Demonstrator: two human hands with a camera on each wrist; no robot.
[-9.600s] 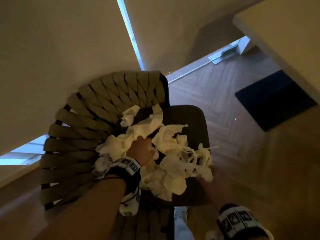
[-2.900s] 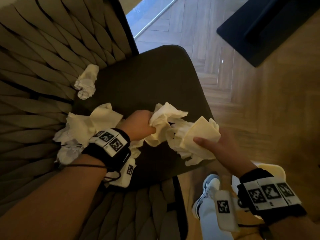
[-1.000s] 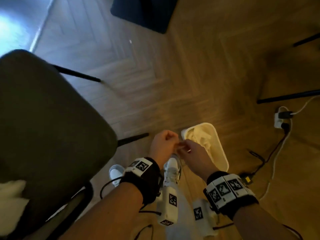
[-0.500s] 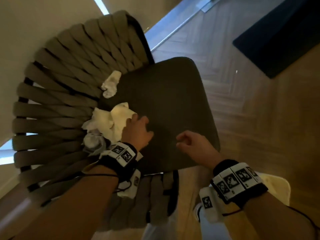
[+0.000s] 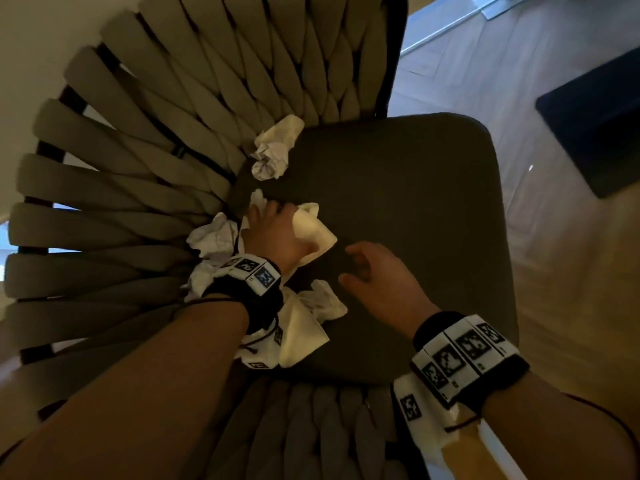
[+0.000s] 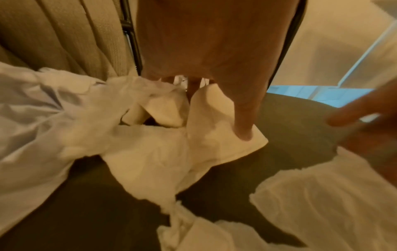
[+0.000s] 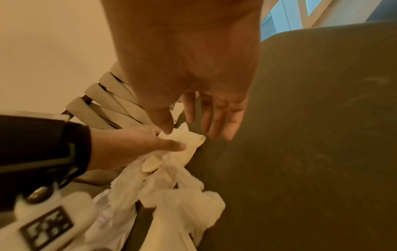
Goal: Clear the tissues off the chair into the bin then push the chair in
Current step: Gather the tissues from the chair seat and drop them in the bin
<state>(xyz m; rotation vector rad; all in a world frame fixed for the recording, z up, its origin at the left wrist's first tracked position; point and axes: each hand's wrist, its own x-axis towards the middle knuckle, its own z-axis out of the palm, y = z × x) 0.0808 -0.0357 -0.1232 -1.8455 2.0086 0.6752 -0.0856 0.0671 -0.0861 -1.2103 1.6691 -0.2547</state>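
Note:
Several white tissues lie on the dark seat [image 5: 398,209] of the woven-backed chair [image 5: 166,140]. One crumpled tissue [image 5: 273,150] sits at the back corner, and another ball [image 5: 214,237] lies against the backrest. My left hand [image 5: 277,216] grips a flat tissue [image 5: 315,230], with the thumb [image 6: 242,132] pressed on it and the fingers curled behind its fold. A larger tissue [image 5: 304,327] lies under that wrist. My right hand [image 5: 349,265] hovers open just right of the gripped tissue [image 7: 189,141] and holds nothing.
A pale sliver of the bin [image 5: 498,452] shows on the floor beneath my right wrist. Herringbone wood floor [image 5: 571,271] runs to the right, with a dark mat [image 5: 595,126] on it. A wall stands behind the chair back.
Both hands came back from the bin to the chair. In the last half second my left hand closed on a tissue and my right hand moved left toward it.

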